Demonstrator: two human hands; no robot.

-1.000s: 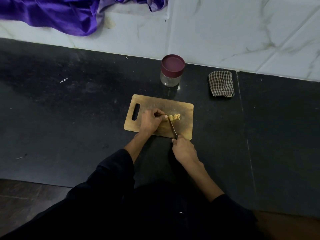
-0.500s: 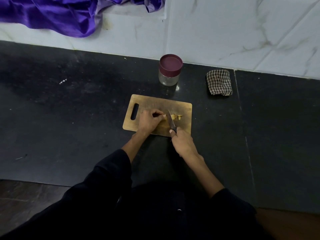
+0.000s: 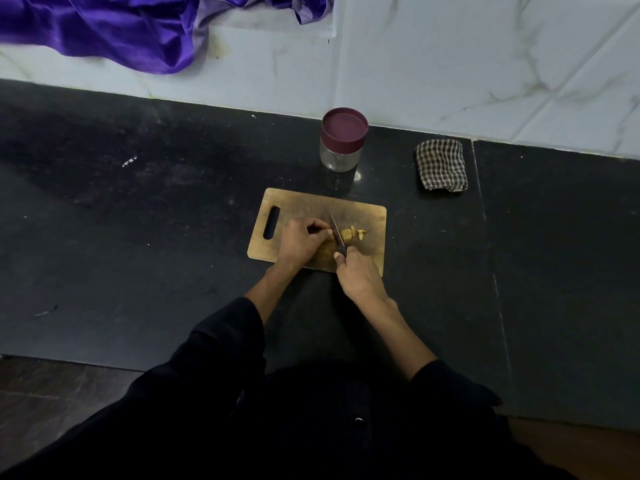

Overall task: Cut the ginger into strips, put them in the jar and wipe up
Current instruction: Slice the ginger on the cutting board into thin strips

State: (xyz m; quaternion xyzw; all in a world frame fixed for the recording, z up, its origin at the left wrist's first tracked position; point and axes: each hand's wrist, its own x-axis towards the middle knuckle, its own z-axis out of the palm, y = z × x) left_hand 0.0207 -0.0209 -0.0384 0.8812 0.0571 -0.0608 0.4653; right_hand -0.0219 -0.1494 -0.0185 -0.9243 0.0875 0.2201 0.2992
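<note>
A wooden cutting board point(image 3: 298, 206) with a handle slot lies on the dark counter. Pale yellow ginger point(image 3: 350, 233) sits near its middle, with cut pieces to the right. My left hand point(image 3: 301, 239) has curled fingers that pinch the ginger's left end. My right hand point(image 3: 358, 277) grips the handle of a small knife point(image 3: 336, 230), whose blade stands across the ginger just right of my left fingertips. A glass jar point(image 3: 341, 140) with a maroon lid on stands behind the board. A folded checked cloth point(image 3: 441, 164) lies to the jar's right.
The black stone counter point(image 3: 138, 237) runs to a white marble wall at the back. Purple satin fabric point(image 3: 104, 26) hangs over the wall ledge at the upper left. A seam crosses the counter at the right. The counter's front edge runs by my body.
The knife has moved forward and left along the ginger, and my right hand now sits over the board's front edge. More cut pieces lie to the right of the blade.
</note>
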